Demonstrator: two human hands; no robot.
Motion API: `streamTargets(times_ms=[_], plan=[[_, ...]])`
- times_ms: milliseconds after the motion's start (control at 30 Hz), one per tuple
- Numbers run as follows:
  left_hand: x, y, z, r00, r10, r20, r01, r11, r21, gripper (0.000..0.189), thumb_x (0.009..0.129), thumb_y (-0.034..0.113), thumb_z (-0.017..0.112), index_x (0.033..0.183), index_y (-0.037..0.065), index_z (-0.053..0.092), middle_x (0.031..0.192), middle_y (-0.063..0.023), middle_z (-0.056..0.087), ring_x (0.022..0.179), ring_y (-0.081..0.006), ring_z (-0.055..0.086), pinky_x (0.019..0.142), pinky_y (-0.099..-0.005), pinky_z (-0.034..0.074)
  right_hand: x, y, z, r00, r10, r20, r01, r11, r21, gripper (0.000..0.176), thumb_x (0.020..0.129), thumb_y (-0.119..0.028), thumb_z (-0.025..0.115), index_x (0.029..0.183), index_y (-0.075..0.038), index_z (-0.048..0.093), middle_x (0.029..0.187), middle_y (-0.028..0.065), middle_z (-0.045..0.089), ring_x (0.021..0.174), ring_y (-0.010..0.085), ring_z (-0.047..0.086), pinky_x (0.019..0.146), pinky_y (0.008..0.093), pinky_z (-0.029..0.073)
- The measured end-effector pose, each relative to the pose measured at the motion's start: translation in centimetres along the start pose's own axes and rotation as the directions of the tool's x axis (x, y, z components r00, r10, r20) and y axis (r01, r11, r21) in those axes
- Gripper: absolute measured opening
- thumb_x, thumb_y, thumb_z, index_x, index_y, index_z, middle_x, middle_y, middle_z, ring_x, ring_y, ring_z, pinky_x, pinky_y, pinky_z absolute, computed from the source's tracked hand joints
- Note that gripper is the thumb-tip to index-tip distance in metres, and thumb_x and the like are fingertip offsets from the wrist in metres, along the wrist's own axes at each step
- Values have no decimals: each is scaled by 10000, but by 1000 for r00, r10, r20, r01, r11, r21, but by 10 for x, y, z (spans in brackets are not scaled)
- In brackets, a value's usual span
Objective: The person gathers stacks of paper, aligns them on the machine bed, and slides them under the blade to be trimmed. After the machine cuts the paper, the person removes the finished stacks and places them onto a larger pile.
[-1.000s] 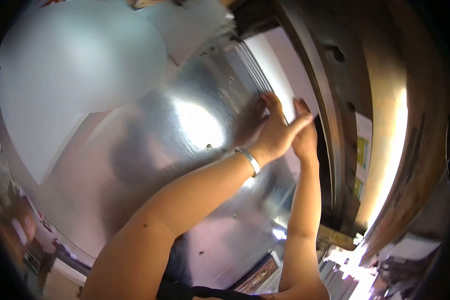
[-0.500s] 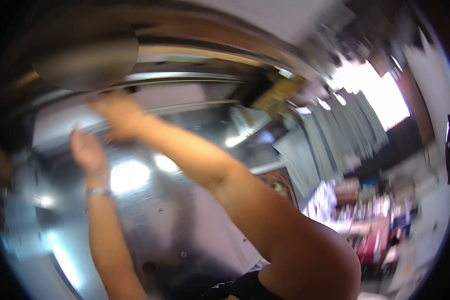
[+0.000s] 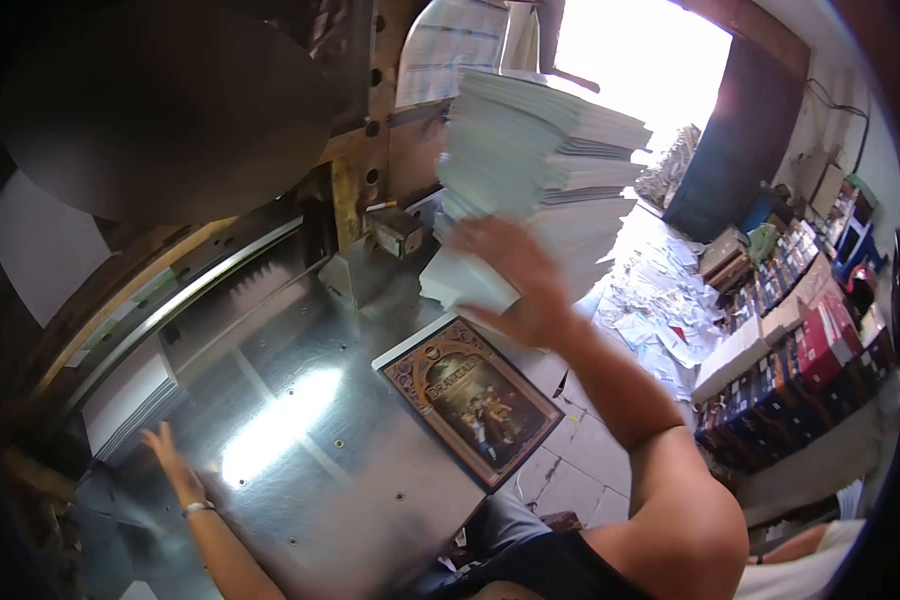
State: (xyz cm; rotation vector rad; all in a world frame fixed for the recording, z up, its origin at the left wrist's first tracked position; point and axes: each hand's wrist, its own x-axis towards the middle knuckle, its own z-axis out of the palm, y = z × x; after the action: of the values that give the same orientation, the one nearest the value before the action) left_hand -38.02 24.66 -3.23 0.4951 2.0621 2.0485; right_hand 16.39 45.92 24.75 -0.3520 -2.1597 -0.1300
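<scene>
My right hand (image 3: 515, 285) is raised, slightly blurred, with fingers apart, in front of a tall stack of paper (image 3: 540, 170). Below it a book with an ornate dark cover (image 3: 475, 400) lies at the right edge of the metal table (image 3: 360, 440). On the left, my left hand (image 3: 173, 468) has its fingers spread over the metal, beside a smaller stack of white sheets (image 3: 135, 400). That smaller stack lies by the long metal bar of the machine (image 3: 220, 275). Neither hand holds anything that shows.
A small metal block (image 3: 395, 230) stands at the back of the table. Loose paper scraps (image 3: 655, 310) cover the floor beyond the paper stack. Rows of stacked books (image 3: 790, 370) line the right wall. Part of another person's arm (image 3: 795, 545) shows at the lower right.
My right hand has moved away from the machine bar, across to the tall paper stack. My left hand is lower, near the smaller stack. The view has turned to the right.
</scene>
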Motion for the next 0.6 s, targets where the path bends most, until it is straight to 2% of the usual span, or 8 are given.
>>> streamTargets(times_ms=[100,167,267,333,400,433,533,600], plan=[[-85,-2,11,966,149,210,-217,911,352,837,1004,386,637,1638,37,218,1737,-184,-6,1605,-324,40,1275,-416,122,6,78,-99,968,-14,-252,-79,931,-356,579,786,-168,868,1319,-90,658,1337,117,677,1306,311,595,1122,439,440],[-154,11,31,961,140,240,-239,858,454,785,992,319,668,1617,31,290,1724,-213,98,1594,-340,123,1270,-430,166,17,128,-144,961,-29,-275,-99,892,-441,679,781,-177,879,1396,-119,599,1378,126,646,1305,326,587,1113,443,450],[-226,64,68,928,58,369,-194,919,342,742,989,224,673,1612,45,310,1695,-206,230,1570,-346,222,1258,-438,228,7,178,-166,938,84,-337,-205,916,-345,745,787,-192,877,1452,-147,544,1406,147,612,1324,348,563,1112,450,456],[-250,138,125,906,204,370,-264,957,118,734,961,120,687,1603,56,338,1649,-181,355,1526,-335,335,1242,-443,291,-13,182,-167,893,187,-410,-300,925,-233,740,788,-195,877,1447,-126,547,1399,156,614,1330,344,559,1112,444,455],[-251,210,184,765,473,437,-530,848,11,678,949,83,692,1563,42,409,1595,-157,450,1477,-296,428,1235,-435,317,-55,174,-153,880,175,-442,-236,968,-88,714,779,-148,870,1412,-59,553,1387,173,617,1308,378,567,1112,467,431],[-257,255,219,621,633,463,-664,738,-118,656,941,85,707,1538,27,441,1581,-156,468,1463,-277,449,1226,-422,331,-82,164,-138,864,218,-453,-246,969,-3,699,769,-114,859,1394,-35,558,1387,183,615,1304,398,563,1113,479,419],[-303,392,310,186,851,491,-926,319,-201,693,902,75,737,1528,26,444,1542,-162,508,1430,-290,489,1195,-414,370,-170,119,-107,873,365,-323,-318,929,189,706,750,-89,853,1383,7,555,1383,214,607,1281,398,579,1103,482,432],[-310,444,359,-34,870,492,-991,36,-131,729,828,112,800,1486,58,491,1481,-176,549,1387,-335,518,1181,-441,390,-224,89,-100,848,495,-190,-427,849,311,705,757,-59,836,1402,-8,556,1331,191,627,1230,355,607,1051,444,469]])
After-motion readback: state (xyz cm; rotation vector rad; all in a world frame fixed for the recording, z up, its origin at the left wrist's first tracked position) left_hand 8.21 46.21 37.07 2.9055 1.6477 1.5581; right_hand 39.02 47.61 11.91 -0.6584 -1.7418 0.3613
